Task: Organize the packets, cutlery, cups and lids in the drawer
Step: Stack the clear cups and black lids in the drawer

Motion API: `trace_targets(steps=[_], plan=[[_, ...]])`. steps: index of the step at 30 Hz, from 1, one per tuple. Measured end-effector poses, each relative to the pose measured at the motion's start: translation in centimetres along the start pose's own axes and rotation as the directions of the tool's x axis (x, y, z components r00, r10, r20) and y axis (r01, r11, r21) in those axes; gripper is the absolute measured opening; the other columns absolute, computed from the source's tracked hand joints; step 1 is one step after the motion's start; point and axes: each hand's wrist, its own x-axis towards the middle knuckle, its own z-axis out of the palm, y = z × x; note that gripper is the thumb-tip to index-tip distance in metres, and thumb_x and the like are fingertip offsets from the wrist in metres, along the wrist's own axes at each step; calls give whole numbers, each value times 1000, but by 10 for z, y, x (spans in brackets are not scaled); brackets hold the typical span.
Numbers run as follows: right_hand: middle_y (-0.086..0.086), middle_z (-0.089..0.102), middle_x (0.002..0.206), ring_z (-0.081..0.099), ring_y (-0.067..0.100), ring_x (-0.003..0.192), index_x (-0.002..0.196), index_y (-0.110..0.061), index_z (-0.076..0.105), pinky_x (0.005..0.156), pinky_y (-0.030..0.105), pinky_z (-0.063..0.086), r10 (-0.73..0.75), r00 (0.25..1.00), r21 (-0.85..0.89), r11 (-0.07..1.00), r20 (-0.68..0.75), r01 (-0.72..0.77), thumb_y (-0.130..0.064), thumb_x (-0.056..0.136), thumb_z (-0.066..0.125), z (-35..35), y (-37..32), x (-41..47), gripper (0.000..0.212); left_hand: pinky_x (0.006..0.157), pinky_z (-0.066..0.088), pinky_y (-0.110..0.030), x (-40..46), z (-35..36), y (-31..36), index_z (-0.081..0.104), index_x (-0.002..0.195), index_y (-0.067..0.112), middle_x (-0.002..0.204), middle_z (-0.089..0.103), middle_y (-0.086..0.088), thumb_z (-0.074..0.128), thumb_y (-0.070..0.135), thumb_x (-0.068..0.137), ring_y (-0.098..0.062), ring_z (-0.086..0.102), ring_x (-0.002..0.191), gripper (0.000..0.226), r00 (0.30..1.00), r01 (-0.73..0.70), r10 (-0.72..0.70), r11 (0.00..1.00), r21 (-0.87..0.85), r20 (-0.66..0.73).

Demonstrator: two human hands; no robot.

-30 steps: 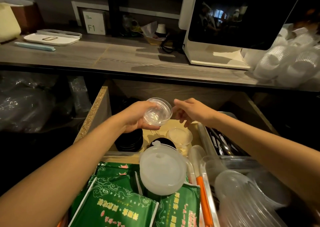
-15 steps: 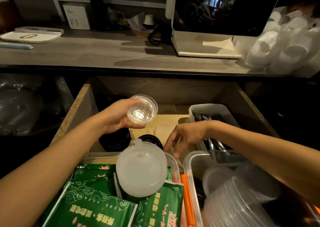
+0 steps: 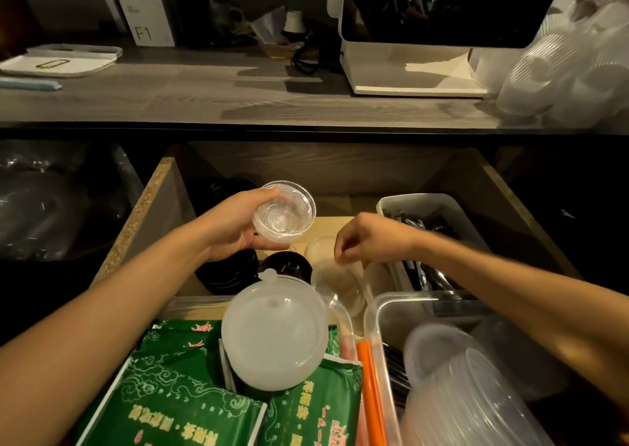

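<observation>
Up above the drawer (image 3: pixel 160 204), the left hand (image 3: pixel 235 231) grips a small clear cup (image 3: pixel 284 211). Just right, the right hand (image 3: pixel 371 238) pinches another clear cup (image 3: pixel 343 285), which hangs blurred below its fingertips.

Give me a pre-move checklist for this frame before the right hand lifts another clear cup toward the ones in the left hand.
1. Left hand has a firm hold on the clear cup stack: ok, fingers curled round its side.
2. Stack's open mouth is free to take another cup: ok, nothing covers it.
3. Right hand has hold of the clear cup below it: cannot tell, fingertips pinch at its rim but are blurred.
4. Path between the two hands is free: ok.
5. Large white lid is steady on the green packets: cannot tell, it appears tilted.
</observation>
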Motion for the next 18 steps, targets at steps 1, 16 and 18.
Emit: trace_targets(steps=[1,16,18], plan=[[0,73,86,66,7,79,89,-13,73,78,23,53,22,998,64,998,-67,-17,-13,88,68,-2,1,0,5,66,62,-37,0,1,0,64,118,18,118,69,-10,47,31,105,-22,75,90,25,1000,-5,5,1000,-9,-1],[3,63,62,58,14,52,86,-6,67,48,27,51,280,790,633,755,-546,170,-8,94,62,-23,-25,-12,10,72,61,-33,5,15,-1,65,120,18,132,62,-7,47,52,98,-21,72,104,45,998,-61,63,996,67,-15],[5,64,64,60,15,53,86,-5,68,49,26,52,283,804,626,767,-523,137,-10,93,64,-22,-33,-11,9,73,61,-33,3,17,0,63,125,18,127,66,-6,47,59,90,-18,73,101,56,997,-72,70,992,102,26]])
